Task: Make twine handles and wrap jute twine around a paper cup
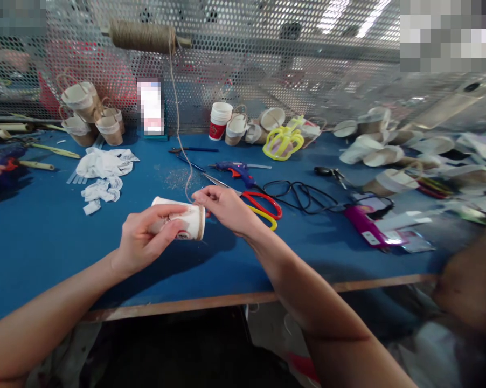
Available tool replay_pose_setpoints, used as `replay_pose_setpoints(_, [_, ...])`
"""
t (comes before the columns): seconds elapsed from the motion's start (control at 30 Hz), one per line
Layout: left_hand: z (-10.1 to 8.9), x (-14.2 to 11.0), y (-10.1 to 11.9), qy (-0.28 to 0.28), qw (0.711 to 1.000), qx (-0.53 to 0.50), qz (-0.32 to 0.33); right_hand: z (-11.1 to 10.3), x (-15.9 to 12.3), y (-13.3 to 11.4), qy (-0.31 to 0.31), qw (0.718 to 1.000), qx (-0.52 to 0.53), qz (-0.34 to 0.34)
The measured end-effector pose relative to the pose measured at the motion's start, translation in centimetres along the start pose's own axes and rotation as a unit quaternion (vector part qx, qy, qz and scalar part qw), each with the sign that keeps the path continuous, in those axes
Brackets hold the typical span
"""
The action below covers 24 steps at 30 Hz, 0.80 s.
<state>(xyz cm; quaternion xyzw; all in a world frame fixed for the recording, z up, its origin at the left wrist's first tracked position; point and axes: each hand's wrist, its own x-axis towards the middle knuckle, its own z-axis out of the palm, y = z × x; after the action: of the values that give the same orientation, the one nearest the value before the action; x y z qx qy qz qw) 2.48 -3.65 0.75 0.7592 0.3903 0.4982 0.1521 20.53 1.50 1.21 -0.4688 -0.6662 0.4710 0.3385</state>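
Observation:
My left hand (146,234) is wrapped round a white paper cup (192,222), which lies tilted on its side above the table. Brown twine (201,221) circles the cup near its right-hand end. At that end, my right hand (222,207) pinches the twine between thumb and fingertips. From there the strand (176,108) runs up to a twine spool (141,36) on a rod. Just behind my right hand lie scissors (273,205) with red and yellow handles. A blue glue gun (238,171) rests beyond them.
Twine-covered cups (81,102) stand at the back left, above crumpled white paper pieces (105,163). Stacked paper cups (221,121) and a yellow basket-like piece (282,143) are at the back. A black cord (303,195), purple glue gun (364,223) and more cups (388,183) lie rightward.

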Motion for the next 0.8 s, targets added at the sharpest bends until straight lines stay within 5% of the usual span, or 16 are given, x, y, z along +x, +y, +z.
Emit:
replay_pose_setpoints(0.13, [0.2,0.7,0.0,0.031,0.987,-0.068,-0.140,-0.5,-0.4,-0.5,0.075,0.996,-0.039,-0.035])
replay_pose_setpoints(0.27, [0.6,1.3,-0.5,0.036,0.963,-0.130,-0.233,-0.5,-1.2,-1.6,0.002,0.999,0.025,-0.020])
replay_pose_setpoints(0.37, [0.6,1.2,-0.8,0.023,0.974,-0.098,-0.201,-0.1,-1.4,-1.7,-0.061,0.995,0.075,0.018])
replay_pose_setpoints(0.57, [0.2,0.6,-1.1,-0.005,0.998,-0.012,-0.062,0.0,-1.3,-1.5,-0.070,0.987,0.143,0.032])
replay_pose_setpoints(0.7, [-0.2,1.0,-1.6,0.010,0.976,-0.182,-0.118,-0.5,-1.8,-2.1,-0.038,0.996,0.024,-0.072])
replay_pose_setpoints(0.8, [-0.5,1.5,-1.9,-0.038,0.935,-0.297,-0.190,-0.7,-2.2,-2.5,-0.051,0.988,-0.069,-0.129])
